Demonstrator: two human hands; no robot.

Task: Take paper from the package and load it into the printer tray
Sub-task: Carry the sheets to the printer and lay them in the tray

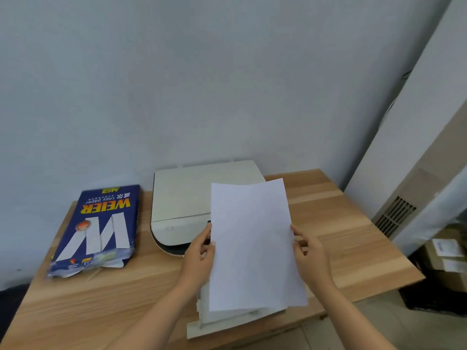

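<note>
Wooden table (348,223) against a pale wall (202,72); cardboard boxes (447,258) on the floor, far right.

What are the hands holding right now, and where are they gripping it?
A stack of white paper, held by its long side edges: left hand on the left edge, right hand on the right.

White paper (252,246) above tray (202,327), pkg (97,231) torn open

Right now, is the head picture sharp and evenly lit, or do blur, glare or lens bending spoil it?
Head view: soft, even light with faint shadows and no strong glare; the white paper stack shows almost no texture; the yellow lettering on the blue copy-paper package stays readable though slightly soft; the wide lens bends the light wooden table edges and tilts the right-hand wall.
</note>
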